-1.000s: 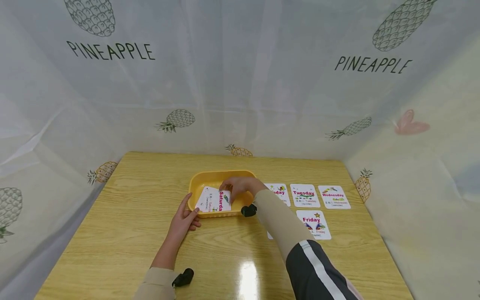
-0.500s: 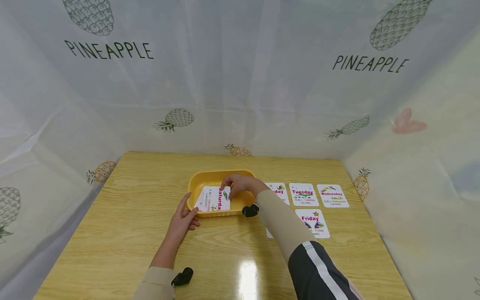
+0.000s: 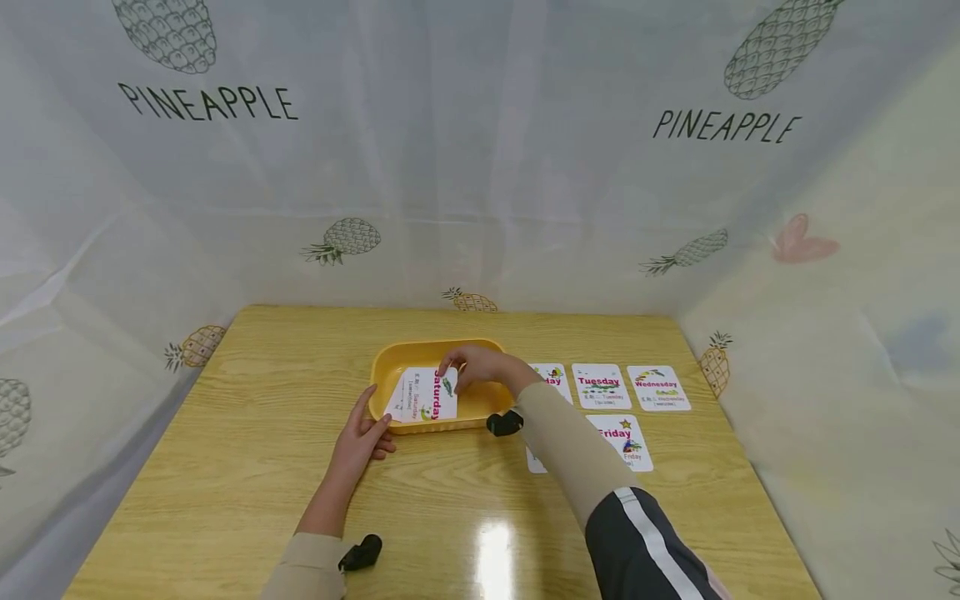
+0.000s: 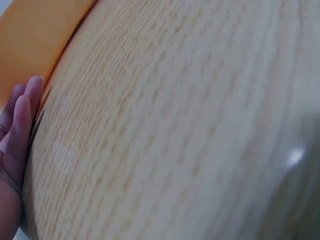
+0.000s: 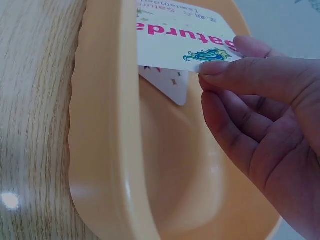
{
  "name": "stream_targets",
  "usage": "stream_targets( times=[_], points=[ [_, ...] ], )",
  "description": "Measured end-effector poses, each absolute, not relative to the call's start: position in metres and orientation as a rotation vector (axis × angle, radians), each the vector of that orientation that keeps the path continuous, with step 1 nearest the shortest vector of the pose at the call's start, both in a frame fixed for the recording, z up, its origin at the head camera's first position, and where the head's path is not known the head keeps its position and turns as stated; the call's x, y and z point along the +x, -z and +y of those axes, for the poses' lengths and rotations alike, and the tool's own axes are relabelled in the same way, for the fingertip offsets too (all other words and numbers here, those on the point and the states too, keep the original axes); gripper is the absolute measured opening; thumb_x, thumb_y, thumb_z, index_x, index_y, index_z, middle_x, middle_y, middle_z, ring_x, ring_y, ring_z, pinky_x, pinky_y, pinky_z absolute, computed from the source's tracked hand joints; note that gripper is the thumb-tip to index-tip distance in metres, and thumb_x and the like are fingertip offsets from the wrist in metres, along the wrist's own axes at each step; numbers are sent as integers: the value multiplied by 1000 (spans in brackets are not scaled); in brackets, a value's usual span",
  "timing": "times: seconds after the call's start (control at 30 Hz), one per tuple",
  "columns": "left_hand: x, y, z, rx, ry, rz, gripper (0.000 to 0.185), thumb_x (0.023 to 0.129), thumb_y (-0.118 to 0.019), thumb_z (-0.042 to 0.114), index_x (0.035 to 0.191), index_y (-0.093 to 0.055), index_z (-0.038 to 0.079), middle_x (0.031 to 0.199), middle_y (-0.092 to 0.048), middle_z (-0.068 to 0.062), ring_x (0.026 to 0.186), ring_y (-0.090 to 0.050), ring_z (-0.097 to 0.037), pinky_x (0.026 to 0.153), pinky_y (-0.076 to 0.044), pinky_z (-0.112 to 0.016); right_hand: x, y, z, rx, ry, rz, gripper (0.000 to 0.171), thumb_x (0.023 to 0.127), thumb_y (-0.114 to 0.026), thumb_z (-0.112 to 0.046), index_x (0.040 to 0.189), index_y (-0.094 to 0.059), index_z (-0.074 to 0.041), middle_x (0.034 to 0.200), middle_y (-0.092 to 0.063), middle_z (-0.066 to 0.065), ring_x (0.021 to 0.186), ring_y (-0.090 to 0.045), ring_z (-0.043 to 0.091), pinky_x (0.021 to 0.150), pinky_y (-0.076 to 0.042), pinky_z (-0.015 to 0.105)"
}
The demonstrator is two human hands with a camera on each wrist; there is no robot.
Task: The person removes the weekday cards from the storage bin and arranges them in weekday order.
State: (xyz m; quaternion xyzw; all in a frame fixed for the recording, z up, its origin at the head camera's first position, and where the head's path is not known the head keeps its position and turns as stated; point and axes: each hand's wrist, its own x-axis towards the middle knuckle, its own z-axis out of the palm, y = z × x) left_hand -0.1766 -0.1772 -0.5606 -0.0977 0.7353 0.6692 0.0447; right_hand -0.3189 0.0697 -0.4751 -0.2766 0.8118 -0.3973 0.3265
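While pinched, white Saturday card (image 3: 432,393) shows pink lettering — tilted.

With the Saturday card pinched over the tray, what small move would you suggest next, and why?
Probably lift the Saturday card clear of the yellow tray: the right hand already pinches its corner, another card lies beneath it, and the left hand rests against the tray's rim.

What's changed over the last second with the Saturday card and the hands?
The right hand still pinches the Saturday card and has lifted it slightly, turning it more upright above the yellow tray. The left hand stays against the tray's near corner. The cards on the table are unmoved.
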Motion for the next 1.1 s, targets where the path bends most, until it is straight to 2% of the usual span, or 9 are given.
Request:
stream_targets(
  times=[0.13,0.23,0.37,0.47,0.6,0.7,0.97,1.1],
  points=[
    [-177,560,-177,-299,-2040,2253,65,98,-61,23,152,-28,38,82,-64,-16,64,-68,-24,55,-55,-30,-319,472,74,-743,1060,2146,32,85,-69,9,111,-69,-9,91,-60,10,71,-50,23,73,-51,43],
    [-177,560,-177,-306,-2028,2259,65,98,-62,24,152,-28,37,83,-65,-15,65,-68,-24,55,-55,-30,-319,470,78,-745,1098,2141,33,86,-67,10,114,-69,-8,84,-59,16,72,-48,35,70,-48,45],
    [-177,559,-177,-318,-2022,2253,65,98,-62,25,152,-28,38,85,-66,-16,66,-69,-24,56,-55,-30,-317,465,83,-730,1144,2146,32,88,-65,9,115,-70,-8,81,-59,19,78,-47,46,75,-48,51],
    [-177,558,-177,-325,-2016,2250,65,98,-62,26,152,-28,38,86,-66,-17,66,-69,-24,57,-55,-29,-316,461,88,-724,1162,2174,31,88,-66,6,115,-70,-9,83,-60,17,79,-50,40,76,-49,48],
    [-177,558,-177,-327,-2015,2247,66,98,-62,27,153,-27,38,87,-65,-17,67,-69,-24,57,-55,-29,-316,458,97,-694,1210,2208,29,89,-67,2,114,-71,-10,86,-62,12,77,-54,26,73,-51,35],
    [-177,558,-176,-323,-2014,2250,66,98,-62,28,153,-26,37,87,-65,-17,66,-69,-23,58,-55,-29,-314,454,104,-657,1258,2227,26,88,-68,1,112,-73,-10,91,-65,8,81,-58,21,75,-51,31],
    [-177,562,-178,-307,-1999,2276,67,98,-61,30,154,-24,36,86,-65,-17,67,-69,-24,58,-56,-31,-308,447,122,-606,1435,2204,21,91,-65,0,111,-71,-3,102,-69,8,92,-65,23,84,-53,35],
    [-177,562,-178,-304,-1993,2277,67,98,-61,31,154,-24,37,86,-65,-18,67,-69,-24,59,-56,-30,-305,447,132,-571,1526,2157,20,92,-63,3,110,-70,0,101,-69,11,92,-68,26,86,-53,37]
  ],
)
